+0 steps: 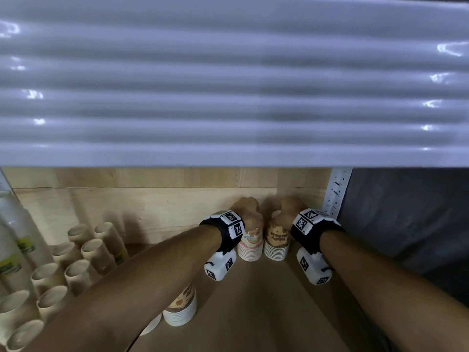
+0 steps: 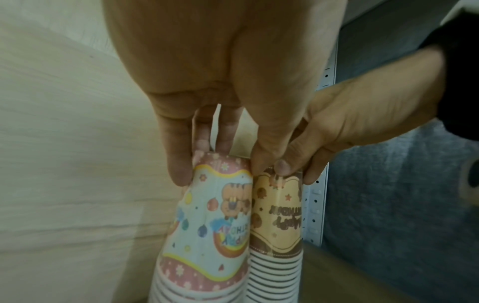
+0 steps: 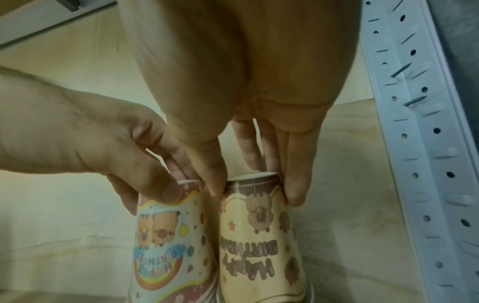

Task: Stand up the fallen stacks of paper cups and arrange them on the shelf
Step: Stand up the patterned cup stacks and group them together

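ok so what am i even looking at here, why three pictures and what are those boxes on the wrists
There is no machine here: a person is working with bare hands. The big picture comes from a camera worn on the head, looking down into a wooden shelf. The white boxes strapped under the wrists are cameras too. They give the two close-ups, each looking along one hand at its fingers. The left hand pinches the top of a pink rainbow stack of upturned paper cups. The right hand pinches the brown stack beside it. Plain beige cups stand at the left, and a third printed stack sits under the left forearm.
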Demonstrator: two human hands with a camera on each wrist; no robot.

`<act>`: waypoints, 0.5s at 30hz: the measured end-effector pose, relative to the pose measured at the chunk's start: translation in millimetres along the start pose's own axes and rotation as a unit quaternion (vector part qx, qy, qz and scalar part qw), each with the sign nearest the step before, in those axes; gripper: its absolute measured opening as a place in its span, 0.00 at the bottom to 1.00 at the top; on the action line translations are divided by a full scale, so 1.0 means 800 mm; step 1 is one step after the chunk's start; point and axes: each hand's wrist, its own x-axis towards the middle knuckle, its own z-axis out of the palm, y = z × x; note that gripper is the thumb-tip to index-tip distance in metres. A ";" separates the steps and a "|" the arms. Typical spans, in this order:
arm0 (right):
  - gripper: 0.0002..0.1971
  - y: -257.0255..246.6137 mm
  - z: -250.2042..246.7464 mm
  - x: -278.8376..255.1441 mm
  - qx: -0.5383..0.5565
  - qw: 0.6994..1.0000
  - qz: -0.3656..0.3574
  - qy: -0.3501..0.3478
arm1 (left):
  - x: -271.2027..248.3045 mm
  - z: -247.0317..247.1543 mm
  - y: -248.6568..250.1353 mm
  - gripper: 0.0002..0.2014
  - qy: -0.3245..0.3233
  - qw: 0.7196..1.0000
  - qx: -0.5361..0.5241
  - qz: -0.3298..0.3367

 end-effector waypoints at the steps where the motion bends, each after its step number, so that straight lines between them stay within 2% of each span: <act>1: 0.20 -0.014 -0.008 -0.014 0.009 1.000 0.003 0.007 | 0.000 0.001 0.001 0.15 0.002 1.000 0.002 -0.002; 5: 0.18 -0.029 -0.013 -0.026 0.015 1.000 -0.003 0.000 | -0.002 0.002 0.004 0.12 0.007 0.999 -0.022 -0.025; 9: 0.15 -0.017 -0.005 -0.013 0.007 1.000 0.024 0.012 | 0.001 0.003 0.005 0.07 -0.006 1.000 -0.024 -0.015; 15: 0.15 -0.024 -0.015 -0.029 0.017 1.000 -0.003 0.006 | 0.001 0.003 0.004 0.13 -0.002 0.999 -0.039 -0.015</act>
